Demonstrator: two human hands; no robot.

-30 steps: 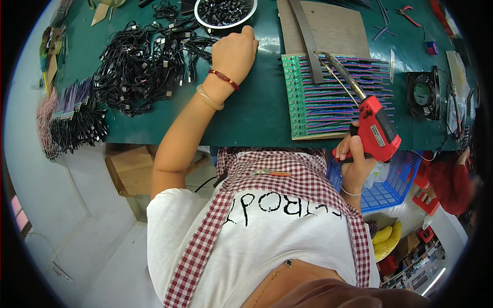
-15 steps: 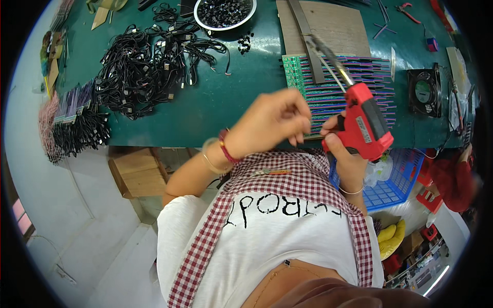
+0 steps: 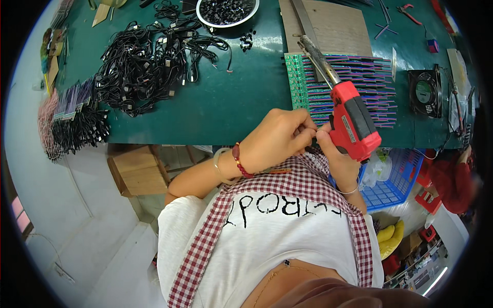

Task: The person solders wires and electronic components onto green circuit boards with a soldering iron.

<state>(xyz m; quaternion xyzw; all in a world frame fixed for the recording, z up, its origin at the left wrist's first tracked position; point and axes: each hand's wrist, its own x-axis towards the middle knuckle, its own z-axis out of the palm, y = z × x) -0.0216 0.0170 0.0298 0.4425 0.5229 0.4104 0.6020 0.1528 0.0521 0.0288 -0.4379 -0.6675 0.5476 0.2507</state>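
A red and black soldering gun (image 3: 353, 119) is held in my right hand (image 3: 340, 163), its metal tip slanting up and left over the work. My left hand (image 3: 280, 134) has its fingers pinched together at the edge of the table, meeting the right thumb and forefinger. Whatever lies between the fingertips is too small to make out. Just beyond the hands is a row of green circuit boards (image 3: 295, 77) with dark, blue and pink wires (image 3: 367, 92) running off to the right. A flat metal bar (image 3: 303, 20) lies across a wooden board (image 3: 344, 25) and onto the boards.
Black cables (image 3: 138, 66) heap on the left of the green table (image 3: 226, 113). More wire bundles (image 3: 77, 123) hang over its left edge. A white bowl (image 3: 226, 24) of small black parts stands at the back. At right are a black fan (image 3: 425, 92) and, below, a blue crate (image 3: 393, 192).
My left hand has moved down and right to meet the right hand's fingertips. The soldering gun has shifted a little to the left.
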